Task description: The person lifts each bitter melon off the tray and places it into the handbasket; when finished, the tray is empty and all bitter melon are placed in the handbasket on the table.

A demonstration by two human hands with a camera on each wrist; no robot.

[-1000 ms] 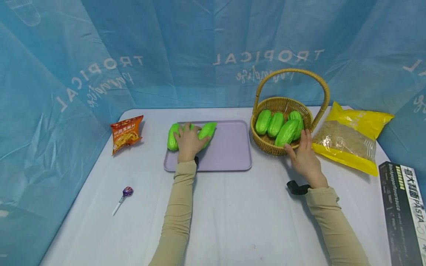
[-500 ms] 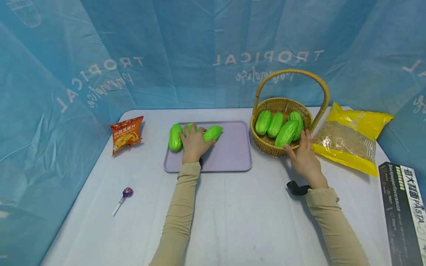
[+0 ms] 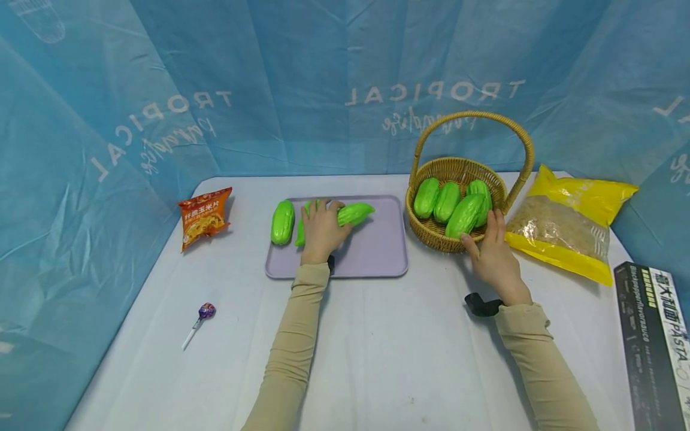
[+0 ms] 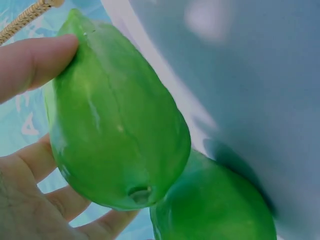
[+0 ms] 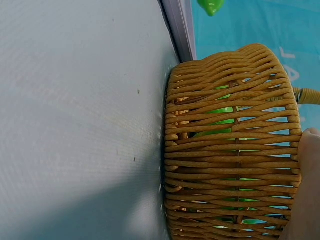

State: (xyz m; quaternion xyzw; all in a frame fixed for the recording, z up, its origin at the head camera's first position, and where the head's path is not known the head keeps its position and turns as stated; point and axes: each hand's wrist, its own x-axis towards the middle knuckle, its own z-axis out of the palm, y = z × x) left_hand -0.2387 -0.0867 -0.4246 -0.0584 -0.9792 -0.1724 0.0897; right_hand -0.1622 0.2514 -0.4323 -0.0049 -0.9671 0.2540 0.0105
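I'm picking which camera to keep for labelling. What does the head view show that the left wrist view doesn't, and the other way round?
Only the head view shows the layout: the purple tray, a separate gourd at its left end, the right hand against the wicker basket, the snack packet, lollipop, yellow bag and pasta box.

Only the left wrist view shows the held gourd's underside, with its dimpled end, and a second gourd touching it below.

Both show the left hand gripping the held gourd.

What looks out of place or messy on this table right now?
Nothing spilled or damaged. Only the green gourd under the left hand lies slanted across the tray, while another gourd lies lengthwise at its left edge.
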